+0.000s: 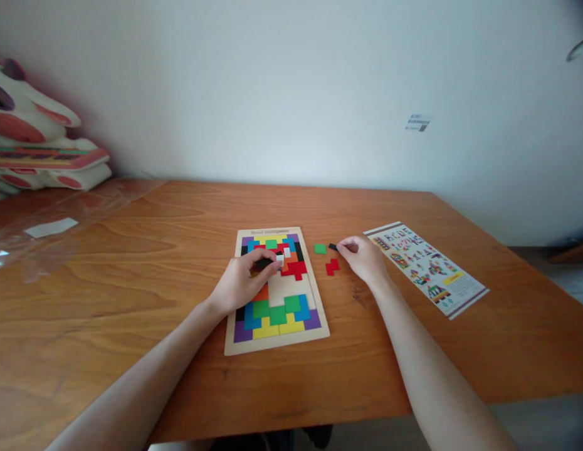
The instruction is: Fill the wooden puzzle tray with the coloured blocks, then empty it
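A wooden block puzzle board with a pale frame lies on the table, filled with coloured pieces around a bare pale area in its middle. Over its upper left part is my left hand, thumb and fingers pinched on a small white puzzle piece. Black shows between those fingers; its shape is partly hidden. To the right of the board, my right hand pinches a small black puzzle piece at the tabletop. Beside that piece lie a green square piece and a red stepped piece.
A printed sheet of colourful patterns lies right of my right hand. Clear plastic wrapping spreads over the table's left side. A white and pink animal-shaped toy keyboard stands at the far left. A wall rises behind the table.
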Motion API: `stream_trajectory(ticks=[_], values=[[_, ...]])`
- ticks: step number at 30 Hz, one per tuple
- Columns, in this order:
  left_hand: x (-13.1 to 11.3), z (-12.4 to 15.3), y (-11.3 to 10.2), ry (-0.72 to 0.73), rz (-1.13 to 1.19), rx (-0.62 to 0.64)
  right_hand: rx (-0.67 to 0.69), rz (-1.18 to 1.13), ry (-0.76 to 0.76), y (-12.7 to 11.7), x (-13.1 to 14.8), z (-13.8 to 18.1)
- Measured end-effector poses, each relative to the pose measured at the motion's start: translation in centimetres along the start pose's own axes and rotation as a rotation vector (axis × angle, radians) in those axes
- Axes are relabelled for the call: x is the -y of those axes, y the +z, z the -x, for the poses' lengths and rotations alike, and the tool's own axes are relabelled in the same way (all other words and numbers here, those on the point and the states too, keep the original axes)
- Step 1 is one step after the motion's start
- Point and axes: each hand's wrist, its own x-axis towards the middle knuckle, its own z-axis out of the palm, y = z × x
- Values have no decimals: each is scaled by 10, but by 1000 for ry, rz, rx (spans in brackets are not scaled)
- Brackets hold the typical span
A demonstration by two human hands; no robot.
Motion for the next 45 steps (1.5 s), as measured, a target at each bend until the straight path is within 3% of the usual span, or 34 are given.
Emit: stream_trajectory(ticks=[3, 6, 12, 18, 22, 28, 32, 36, 40, 45], values=[[-2, 1, -1, 14, 26, 41, -44, 56, -79, -1, 7, 2], [-3, 0, -1, 13, 38, 44, -49, -75, -186, -1, 27, 8], [-4, 2, 1, 52, 98, 63, 411, -460, -290, 8, 84, 40], [-9, 3, 2, 96, 115, 92, 497, -608, -174, 26, 89, 50], [-9, 4, 2, 116, 123, 136, 552, -783, -97, 20, 89, 46], [-8, 8, 3, 174, 39, 179, 655, -820, -25, 15, 94, 46], [-8, 8, 4, 137, 103, 157, 505, -906, 120, 21, 91, 42], [-7, 2, 2, 34, 394, 86, 232, -947, 212, 25, 77, 33], [-4, -9, -8, -147, 750, -133, 17, -896, 169, 28, 59, 26], [-2, -21, -30, -319, 1034, -313, -79, -786, 73, 36, 51, 26]])
